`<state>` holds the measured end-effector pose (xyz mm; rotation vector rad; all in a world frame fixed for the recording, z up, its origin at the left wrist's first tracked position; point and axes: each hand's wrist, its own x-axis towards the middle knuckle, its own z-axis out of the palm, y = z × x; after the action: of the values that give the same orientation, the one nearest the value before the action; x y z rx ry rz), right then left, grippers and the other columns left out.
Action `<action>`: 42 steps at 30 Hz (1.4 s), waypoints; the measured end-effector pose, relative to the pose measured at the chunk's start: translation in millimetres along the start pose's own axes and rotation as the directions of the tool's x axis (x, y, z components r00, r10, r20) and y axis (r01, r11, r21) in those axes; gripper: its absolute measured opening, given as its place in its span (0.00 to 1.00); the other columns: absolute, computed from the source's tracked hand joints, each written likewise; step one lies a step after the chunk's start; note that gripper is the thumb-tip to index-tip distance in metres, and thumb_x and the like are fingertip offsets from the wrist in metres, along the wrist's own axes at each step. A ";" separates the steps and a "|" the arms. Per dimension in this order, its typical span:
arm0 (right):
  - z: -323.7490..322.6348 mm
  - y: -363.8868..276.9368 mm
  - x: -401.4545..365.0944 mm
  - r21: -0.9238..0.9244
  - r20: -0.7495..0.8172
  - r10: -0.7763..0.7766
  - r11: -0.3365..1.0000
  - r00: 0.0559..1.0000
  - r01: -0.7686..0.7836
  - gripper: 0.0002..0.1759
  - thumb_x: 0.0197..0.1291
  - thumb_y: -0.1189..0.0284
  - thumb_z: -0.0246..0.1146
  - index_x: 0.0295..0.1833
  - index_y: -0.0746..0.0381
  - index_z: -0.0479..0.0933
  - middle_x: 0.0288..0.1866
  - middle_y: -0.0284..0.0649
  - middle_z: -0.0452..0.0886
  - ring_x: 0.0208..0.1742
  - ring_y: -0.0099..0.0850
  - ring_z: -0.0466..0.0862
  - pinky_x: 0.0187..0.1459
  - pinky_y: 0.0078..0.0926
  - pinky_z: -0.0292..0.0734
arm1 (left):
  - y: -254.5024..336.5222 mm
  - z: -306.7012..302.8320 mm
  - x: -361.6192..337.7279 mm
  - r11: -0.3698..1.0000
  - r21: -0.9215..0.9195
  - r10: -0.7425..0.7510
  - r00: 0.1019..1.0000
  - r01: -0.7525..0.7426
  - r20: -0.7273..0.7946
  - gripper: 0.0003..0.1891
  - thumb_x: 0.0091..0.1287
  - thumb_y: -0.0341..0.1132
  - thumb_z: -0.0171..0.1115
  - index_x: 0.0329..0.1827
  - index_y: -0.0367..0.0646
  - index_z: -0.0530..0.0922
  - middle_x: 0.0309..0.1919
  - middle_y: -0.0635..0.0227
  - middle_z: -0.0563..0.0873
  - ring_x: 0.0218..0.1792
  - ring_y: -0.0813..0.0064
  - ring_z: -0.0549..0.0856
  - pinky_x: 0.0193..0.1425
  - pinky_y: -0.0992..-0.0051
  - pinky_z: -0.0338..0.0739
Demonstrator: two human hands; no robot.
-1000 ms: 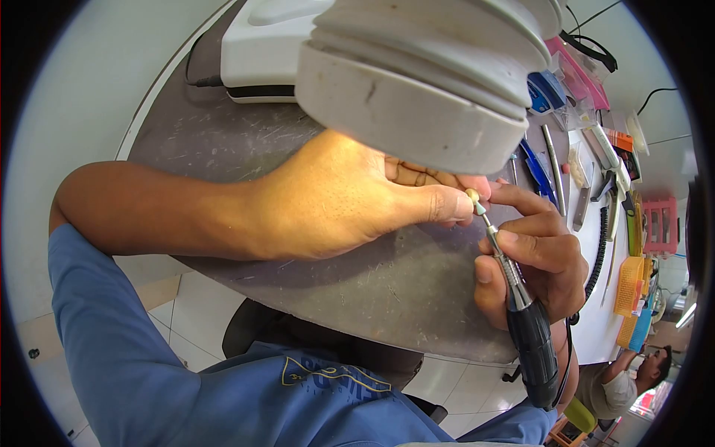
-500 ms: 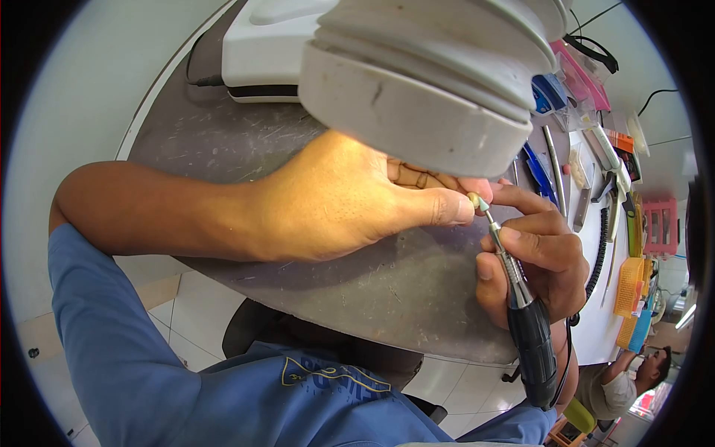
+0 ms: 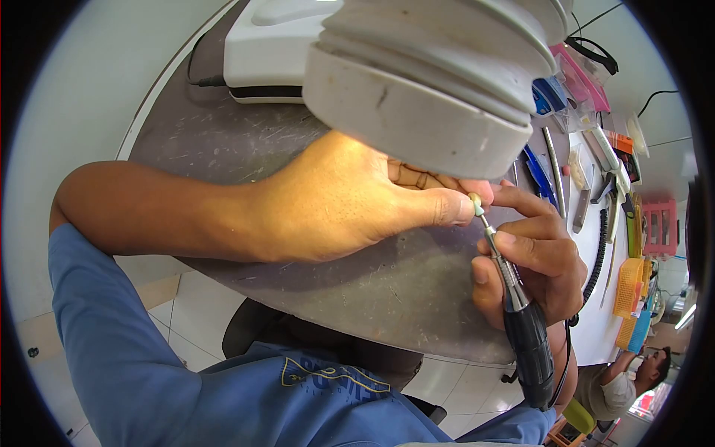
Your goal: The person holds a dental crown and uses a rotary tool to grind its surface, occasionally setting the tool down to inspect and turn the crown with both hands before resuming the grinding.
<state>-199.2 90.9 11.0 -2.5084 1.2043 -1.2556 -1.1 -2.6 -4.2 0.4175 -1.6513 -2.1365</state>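
Note:
Under the lamp light, my left hand (image 3: 342,201) pinches a small yellowish, tooth-like piece (image 3: 474,198) between thumb and fingertips; its outer fingers are partly hidden by the lamp. My right hand (image 3: 547,261) grips a rotary handpiece (image 3: 530,346) like a pen, with its black body slanting down toward my body. A pale green grinding tip (image 3: 479,211) at its metal end meets the small piece, right by my left thumb. Both hands are close together above the grey table (image 3: 417,290).
A large ribbed white lamp head (image 3: 417,104) hangs just over my hands. Behind it stands a white device (image 3: 264,63) with a cable. To the right lie a metal rod (image 3: 555,167), blue tools, a coiled black cord (image 3: 598,257) and coloured baskets (image 3: 629,287). Another person (image 3: 614,395) sits beyond.
The handpiece and my right hand have shifted slightly left, and the grinding tip sits at a different angle against the small piece. My left hand stays almost still.

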 end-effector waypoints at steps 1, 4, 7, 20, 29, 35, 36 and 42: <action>0.2 -0.1 -0.4 -0.004 -0.007 0.000 1.000 1.000 0.000 0.17 0.48 0.77 0.75 0.41 0.63 0.75 0.29 0.42 0.82 0.42 0.46 0.88 0.49 0.46 0.84 | -0.3 0.1 0.0 1.000 0.004 0.009 1.000 -0.009 -0.004 0.13 0.72 0.33 0.59 0.54 0.35 0.76 0.49 0.66 0.83 0.54 0.80 0.80 0.63 0.79 0.73; 0.4 0.7 -1.0 0.000 -0.013 0.003 1.000 1.000 -0.003 0.17 0.48 0.77 0.75 0.41 0.63 0.75 0.29 0.42 0.82 0.42 0.46 0.88 0.49 0.46 0.84 | 0.7 -0.1 -0.1 1.000 0.001 0.003 1.000 -0.003 0.001 0.13 0.72 0.34 0.59 0.54 0.35 0.76 0.49 0.66 0.83 0.54 0.80 0.80 0.63 0.79 0.73; 1.0 0.9 -1.6 0.000 -0.020 0.006 1.000 1.000 -0.006 0.17 0.48 0.77 0.75 0.41 0.63 0.75 0.29 0.42 0.82 0.42 0.45 0.88 0.49 0.45 0.84 | 0.0 -0.1 -0.1 1.000 0.012 0.015 1.000 -0.015 0.000 0.13 0.72 0.34 0.60 0.54 0.35 0.76 0.49 0.65 0.83 0.54 0.80 0.80 0.63 0.79 0.73; 1.4 0.6 -1.6 -0.010 -0.032 0.015 1.000 0.999 -0.015 0.16 0.48 0.76 0.75 0.41 0.63 0.76 0.29 0.42 0.82 0.41 0.45 0.88 0.47 0.45 0.85 | 2.2 0.3 -1.3 1.000 0.003 -0.011 1.000 0.011 -0.012 0.14 0.72 0.34 0.59 0.55 0.34 0.76 0.50 0.64 0.83 0.53 0.80 0.81 0.62 0.78 0.74; -0.8 0.9 -1.1 0.011 -0.003 -0.001 1.000 1.000 0.001 0.16 0.48 0.77 0.74 0.40 0.64 0.76 0.30 0.44 0.83 0.42 0.46 0.88 0.48 0.45 0.84 | 4.4 1.1 -1.6 0.999 -0.031 -0.038 0.999 0.038 -0.005 0.15 0.71 0.33 0.60 0.56 0.34 0.76 0.50 0.64 0.83 0.52 0.80 0.82 0.61 0.79 0.76; -1.1 1.1 -0.4 0.007 -0.002 0.000 1.000 1.000 0.000 0.16 0.47 0.77 0.75 0.40 0.64 0.76 0.30 0.44 0.83 0.41 0.45 0.88 0.49 0.45 0.84 | 5.1 1.5 -2.0 0.996 -0.058 -0.062 0.998 0.061 -0.007 0.15 0.71 0.33 0.60 0.56 0.34 0.76 0.50 0.64 0.83 0.51 0.81 0.81 0.61 0.79 0.76; -0.5 1.0 -0.9 0.007 -0.002 0.000 1.000 1.000 0.000 0.16 0.47 0.77 0.75 0.40 0.64 0.76 0.30 0.44 0.83 0.41 0.45 0.88 0.49 0.45 0.84 | 5.0 1.4 -2.0 0.997 -0.056 -0.059 0.998 0.058 -0.010 0.15 0.71 0.33 0.60 0.56 0.34 0.76 0.49 0.64 0.83 0.51 0.81 0.82 0.61 0.79 0.76; -0.9 1.2 -1.8 0.007 0.005 0.000 1.000 1.000 0.000 0.16 0.48 0.78 0.74 0.41 0.65 0.76 0.31 0.46 0.83 0.42 0.45 0.88 0.49 0.46 0.84 | 5.1 1.5 -1.8 0.998 -0.042 -0.047 0.999 0.047 -0.009 0.15 0.71 0.33 0.60 0.56 0.34 0.76 0.48 0.64 0.84 0.50 0.81 0.82 0.60 0.79 0.76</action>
<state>-201.3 91.5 9.9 -2.5048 1.1963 -1.2504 0.5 -1.6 1.1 0.4574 -1.6039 -2.1951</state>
